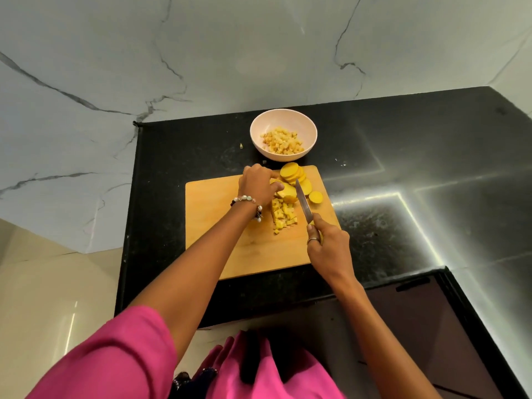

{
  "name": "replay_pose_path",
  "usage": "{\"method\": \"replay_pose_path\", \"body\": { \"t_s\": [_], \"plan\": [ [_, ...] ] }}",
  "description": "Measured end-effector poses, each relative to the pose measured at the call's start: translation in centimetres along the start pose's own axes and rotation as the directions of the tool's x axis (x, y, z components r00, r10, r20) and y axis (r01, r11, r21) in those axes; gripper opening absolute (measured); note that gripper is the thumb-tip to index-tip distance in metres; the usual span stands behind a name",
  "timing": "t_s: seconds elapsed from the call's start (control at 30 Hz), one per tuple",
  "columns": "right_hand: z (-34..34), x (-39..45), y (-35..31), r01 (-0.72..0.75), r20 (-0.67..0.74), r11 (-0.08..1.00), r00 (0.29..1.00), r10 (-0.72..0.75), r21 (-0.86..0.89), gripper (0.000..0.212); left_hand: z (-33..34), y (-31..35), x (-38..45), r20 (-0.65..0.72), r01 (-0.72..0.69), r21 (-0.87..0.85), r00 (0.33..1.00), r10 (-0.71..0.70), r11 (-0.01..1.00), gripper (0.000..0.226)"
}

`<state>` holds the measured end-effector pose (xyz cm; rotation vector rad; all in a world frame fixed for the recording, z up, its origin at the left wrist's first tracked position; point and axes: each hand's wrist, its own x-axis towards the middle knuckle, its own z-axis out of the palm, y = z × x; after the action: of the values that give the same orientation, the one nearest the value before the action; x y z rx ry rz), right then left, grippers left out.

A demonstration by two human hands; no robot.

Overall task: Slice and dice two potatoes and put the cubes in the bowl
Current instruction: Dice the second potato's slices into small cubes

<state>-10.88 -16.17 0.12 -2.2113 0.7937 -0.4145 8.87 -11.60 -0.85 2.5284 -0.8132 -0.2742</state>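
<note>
A rectangular light-wood cutting board [230, 254] is lying on the black speckled stone countertop [403, 139], near its left edge. The left hand [257, 184] is resting near the board's far edge, its curled fingers gripping a partly cut yellow potato piece [288, 192] and holding it down against the wood. The right hand [326, 244] is positioned over the board's right edge, its fingers wrapped closed around the handle of a steel-bladed kitchen knife [303, 204]; the handle itself is hidden inside the fist. The blade is pointing toward the far edge and is lying just right of the held piece. A pile of small yellow potato cubes [283, 216] is sitting at the board's centre, just beside the blade on its left. A row of overlapping round yellow potato slices [296, 175] is occupying the board's far right corner. A round pale pink bowl [259, 122] is standing on the countertop just beyond the board's far edge, containing diced potato cubes [283, 141].
</note>
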Motion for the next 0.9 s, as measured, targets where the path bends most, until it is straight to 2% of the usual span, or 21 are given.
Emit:
{"method": "replay_pose_path", "body": {
  "t_s": [0.07, 0.13, 0.3, 0.5, 0.6, 0.7, 0.8, 0.9],
  "plan": [
    [0.1, 0.3, 0.1, -0.012, -0.001, 1.0, 1.0, 0.012, 0.007, 0.039, 0.1, 0.8, 0.4, 0.031, -0.014, 0.163, 0.999, 0.009, 0.987, 0.04],
    [0.1, 0.6, 0.1, -0.019, 0.009, 1.0, 1.0, 0.019, 0.003, 0.039, 0.1, 1.4, 0.4, 0.016, -0.011, 0.25, 1.0, 0.007, 0.968, 0.042],
    [0.3, 1.3, 0.1, -0.007, 0.007, 1.0, 1.0, 0.007, -0.007, 0.038, 0.3, 2.0, 0.2, -0.007, 0.009, 0.25, 1.0, -0.008, 0.968, 0.036],
    [0.4, 1.7, 0.2, 0.011, -0.013, 0.999, 1.0, -0.011, 0.035, 0.036, -0.1, 2.2, 0.5, 0.102, 0.216, 0.02, 0.971, -0.217, 0.976, 0.023],
    [0.3, 1.8, 0.1, 0.01, -0.02, 0.999, 1.0, -0.01, 0.034, 0.033, -0.5, 1.8, 0.5, 0.151, 0.282, -0.159, 0.954, -0.259, 0.946, 0.022],
    [0.1, 1.8, 0.1, 0.005, -0.012, 1.0, 1.0, -0.005, 0.018, 0.031, -1.7, 1.1, 0.5, 0.202, 0.327, -0.406, 0.943, -0.266, 0.853, 0.018],
    [0.3, 1.8, 0.0, 0.01, 0.005, 1.0, 1.0, -0.01, 0.016, 0.031, -3.4, -0.1, -0.4, 0.162, 0.334, -0.537, 0.942, -0.293, 0.775, 0.016],
    [0.8, 1.7, -0.4, 0.036, 0.012, 0.999, 0.999, -0.036, 0.022, 0.028, -4.5, -1.9, -2.4, 0.125, 0.359, -0.672, 0.917, -0.379, 0.647, 0.017]
  ]
}}
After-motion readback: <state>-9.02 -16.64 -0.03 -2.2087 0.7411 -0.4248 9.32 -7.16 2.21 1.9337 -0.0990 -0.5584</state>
